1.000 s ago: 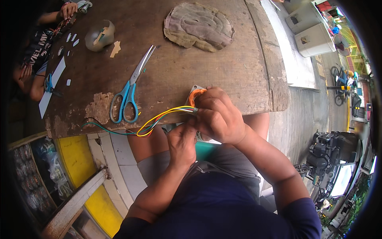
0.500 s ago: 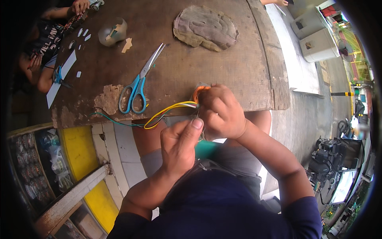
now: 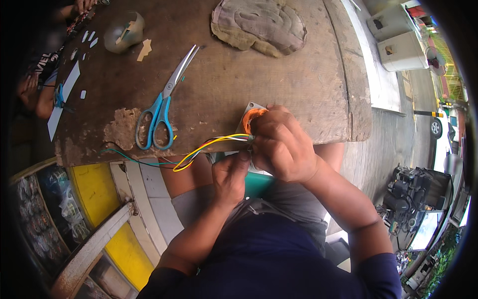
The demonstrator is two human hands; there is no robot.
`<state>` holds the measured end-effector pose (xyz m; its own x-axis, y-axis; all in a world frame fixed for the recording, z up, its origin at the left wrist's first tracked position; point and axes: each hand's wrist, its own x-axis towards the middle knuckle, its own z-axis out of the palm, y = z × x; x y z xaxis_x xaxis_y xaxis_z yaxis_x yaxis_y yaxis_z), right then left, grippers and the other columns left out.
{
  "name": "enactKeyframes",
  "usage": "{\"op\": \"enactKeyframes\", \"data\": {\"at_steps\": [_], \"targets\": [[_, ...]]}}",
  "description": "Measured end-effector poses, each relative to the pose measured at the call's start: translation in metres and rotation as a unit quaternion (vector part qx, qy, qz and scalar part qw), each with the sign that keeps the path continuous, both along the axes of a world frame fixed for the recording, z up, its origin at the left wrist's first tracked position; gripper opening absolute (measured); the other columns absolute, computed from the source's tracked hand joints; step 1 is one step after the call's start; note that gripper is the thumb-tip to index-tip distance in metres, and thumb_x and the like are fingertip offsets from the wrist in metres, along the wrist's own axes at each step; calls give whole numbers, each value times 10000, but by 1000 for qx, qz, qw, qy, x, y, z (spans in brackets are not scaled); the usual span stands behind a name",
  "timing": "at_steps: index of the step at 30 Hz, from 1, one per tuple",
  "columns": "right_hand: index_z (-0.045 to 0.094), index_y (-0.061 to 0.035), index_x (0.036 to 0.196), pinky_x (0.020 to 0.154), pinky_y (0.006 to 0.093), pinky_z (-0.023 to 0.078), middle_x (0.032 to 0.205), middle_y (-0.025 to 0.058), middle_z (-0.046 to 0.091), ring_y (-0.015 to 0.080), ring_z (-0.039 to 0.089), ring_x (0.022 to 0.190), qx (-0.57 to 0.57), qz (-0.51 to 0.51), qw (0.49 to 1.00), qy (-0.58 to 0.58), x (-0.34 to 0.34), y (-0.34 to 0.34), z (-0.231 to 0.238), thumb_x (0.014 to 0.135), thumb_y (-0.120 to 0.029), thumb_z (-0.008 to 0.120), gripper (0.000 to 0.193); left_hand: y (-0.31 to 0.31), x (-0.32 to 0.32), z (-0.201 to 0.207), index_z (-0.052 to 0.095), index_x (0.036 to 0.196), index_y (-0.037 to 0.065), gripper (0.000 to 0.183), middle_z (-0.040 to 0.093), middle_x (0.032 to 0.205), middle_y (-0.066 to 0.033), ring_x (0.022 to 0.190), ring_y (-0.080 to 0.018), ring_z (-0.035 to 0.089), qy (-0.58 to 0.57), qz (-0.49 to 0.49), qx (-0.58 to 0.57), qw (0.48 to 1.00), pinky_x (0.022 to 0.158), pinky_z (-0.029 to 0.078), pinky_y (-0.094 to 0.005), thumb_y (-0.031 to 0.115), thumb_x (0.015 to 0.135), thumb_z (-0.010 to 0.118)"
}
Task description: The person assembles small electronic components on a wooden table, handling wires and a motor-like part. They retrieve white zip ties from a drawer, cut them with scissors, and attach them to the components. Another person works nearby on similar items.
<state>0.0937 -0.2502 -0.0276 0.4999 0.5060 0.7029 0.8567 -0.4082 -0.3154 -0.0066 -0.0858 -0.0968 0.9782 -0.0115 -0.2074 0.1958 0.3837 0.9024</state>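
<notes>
My right hand [image 3: 285,144] is closed around a motor stator with an orange copper winding [image 3: 253,118] and a grey metal corner with a hole, at the table's near edge. Most of the stator is hidden behind my fingers. From it a bundle of yellow, white, green and dark wires [image 3: 211,143] trails left past the edge. My left hand [image 3: 230,177] is pinched, thumb against fingers, just below where the wires meet the stator; what it grips is too small to name. Blue-handled scissors [image 3: 162,107] lie left of the wires, blades pointing away from me.
On the worn wooden table [image 3: 239,79] lie a folded cloth pad [image 3: 259,25], a roll of clear tape [image 3: 124,32], a tan scrap [image 3: 144,50], and a white strip [image 3: 63,102]. Another person's arm [image 3: 46,99] is at the far left. Shelves [image 3: 40,209] stand below left.
My left hand has moved slightly up and closer to my right hand, its thumb now beside the right fingers. More of the orange winding and metal corner shows. The view has shifted slightly.
</notes>
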Motion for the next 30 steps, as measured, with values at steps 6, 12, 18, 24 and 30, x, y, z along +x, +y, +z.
{"op": "enactKeyframes", "data": {"at_steps": [6,12,18,24,30], "targets": [[624,-4,1017,898,521,606,1014,157,655,366,676,992,16,17,1000,-8,2,0,6,725,-102,848,381,17,-2,20,599,806,91,399,462,696,80,608,-31,359,-25,-6,56,998,532,250,-262,314,1136,629],[604,5,1095,925,510,571,1029,175,654,388,667,988,73,-30,995,60,-11,11,7,770,-27,849,408,23,2,19,647,945,26,321,599,835,32,789,-66,505,8,-55,85,995,692,424,-277,282,1136,619],[606,19,1126,955,509,564,1026,179,661,405,659,1003,108,-47,987,106,-12,17,2,789,19,846,414,15,-4,1,641,914,66,315,522,751,46,616,-41,396,-62,-23,38,997,557,300,-236,289,1136,627],[628,-10,1188,1048,546,521,1077,138,696,365,670,1103,50,-58,993,91,-14,8,8,821,-66,871,444,37,-16,6,689,1206,24,387,670,987,-63,786,-118,576,56,-3,-135,989,700,456,-281,384,1145,562],[660,-113,1255,1159,567,404,1126,50,725,261,629,1236,-115,-15,992,54,-4,-36,47,880,-160,833,416,125,-60,58,718,1179,-27,389,746,1097,-121,975,-234,720,126,3,124,984,884,553,-335,327,1141,561]]}}
